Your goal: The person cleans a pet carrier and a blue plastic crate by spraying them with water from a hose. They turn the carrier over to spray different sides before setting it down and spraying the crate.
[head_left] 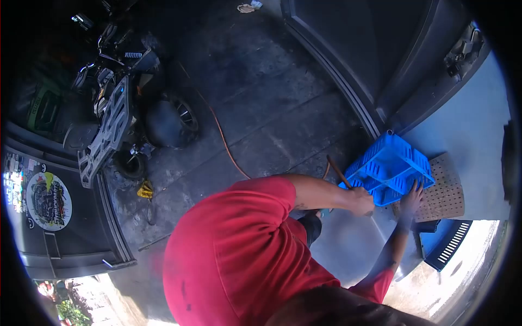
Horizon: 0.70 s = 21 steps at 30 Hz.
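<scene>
A blue plastic crate (390, 155) with inner dividers sits tilted at the right, its slotted walls showing. My right hand (411, 200) is on its near edge, fingers hooked over the rim. Just left of the crate, my left hand (360, 201) is closed around the end of an orange-brown hose (338, 172). The hose bends up beside the crate before it enters my fist. Any fitting at that end is mostly hidden by my fingers.
A perforated tan board (443, 190) lies beside the crate, with a dark slotted bin (447, 244) below it. Hose trails across the dark floor. A motor vehicle with a grey rack (111, 130) stands at left, near a yellow item (145, 189). Dark metal doors (353, 38) flank the space.
</scene>
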{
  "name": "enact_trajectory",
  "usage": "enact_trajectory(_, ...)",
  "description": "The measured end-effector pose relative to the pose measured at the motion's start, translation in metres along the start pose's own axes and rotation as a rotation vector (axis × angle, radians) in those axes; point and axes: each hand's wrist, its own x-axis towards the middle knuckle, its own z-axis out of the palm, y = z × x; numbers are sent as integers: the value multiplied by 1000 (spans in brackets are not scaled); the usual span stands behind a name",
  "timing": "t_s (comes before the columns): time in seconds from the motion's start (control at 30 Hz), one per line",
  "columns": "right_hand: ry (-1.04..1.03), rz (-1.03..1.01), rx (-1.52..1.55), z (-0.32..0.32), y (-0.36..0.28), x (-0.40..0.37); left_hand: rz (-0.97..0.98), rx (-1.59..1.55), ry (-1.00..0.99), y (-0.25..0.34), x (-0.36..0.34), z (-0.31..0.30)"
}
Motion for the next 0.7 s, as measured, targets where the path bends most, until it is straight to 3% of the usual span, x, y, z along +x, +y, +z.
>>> enact_trajectory(0.1,-61,-79,-204,48,28,74,-67,-22,2,-21,33,-12)
enact_trajectory(0.33,-242,-136,-251,124,52,179,-209,-65,-33,-53,75,-15)
enact_trajectory(0.37,-224,-136,-130,137,55,185,-229,-71,-39,-54,80,-14)
enact_trajectory(0.47,-416,-113,-145,152,52,204,-256,-91,-52,-51,90,-24)
enact_trajectory(0.7,-397,-352,-14,204,83,198,-289,-158,-44,-68,102,-25)
